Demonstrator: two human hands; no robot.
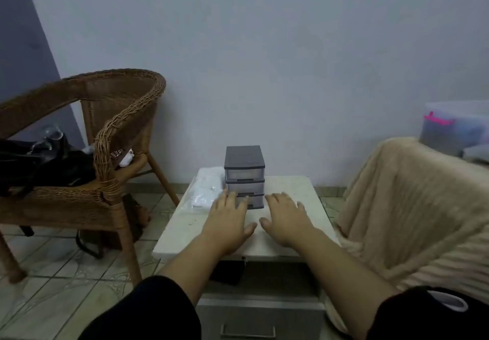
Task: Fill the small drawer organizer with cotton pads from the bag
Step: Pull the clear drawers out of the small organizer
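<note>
The small drawer organizer (244, 177) is set upright on the tabletop (291, 189) just ahead of the left hand (229, 220) and right hand (287, 220), both held flat and empty, while the bag of cotton pads (207, 191), laid beside it, is nearer the left.

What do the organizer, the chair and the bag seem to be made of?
The organizer: probably plastic, dark matte frame with translucent grey drawers. The chair: brown wicker or rattan; the weave shows. The bag: apparently thin clear plastic; white pads show through.
</note>
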